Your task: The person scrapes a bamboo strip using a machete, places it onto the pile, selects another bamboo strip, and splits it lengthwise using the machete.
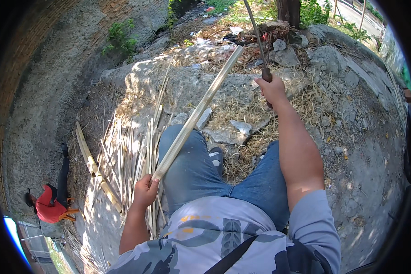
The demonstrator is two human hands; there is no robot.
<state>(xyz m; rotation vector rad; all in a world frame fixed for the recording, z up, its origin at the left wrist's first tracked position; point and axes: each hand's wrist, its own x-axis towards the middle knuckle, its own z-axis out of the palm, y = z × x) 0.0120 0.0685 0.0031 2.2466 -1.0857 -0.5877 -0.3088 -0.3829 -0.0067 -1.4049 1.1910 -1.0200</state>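
Note:
My left hand point(146, 191) is closed round the lower end of a split bamboo length point(197, 115), which slants up and away across my left thigh. Raised out ahead on the right, my right hand point(274, 90) grips the dark handle of a machete point(259, 44). Its long, thin blade points upward and away, apart from the bamboo. Many thin bamboo strips point(125, 153) lie heaped on the ground beside my left leg. Left of that heap rests a thicker bamboo piece point(95, 168).
Dry shavings point(242, 107) and broken stone slabs point(223, 134) lie ahead of my feet. A tree trunk point(288, 11) stands at the far side. Another person point(50, 204) in red sits on a stool at the left, near a brick wall point(20, 86).

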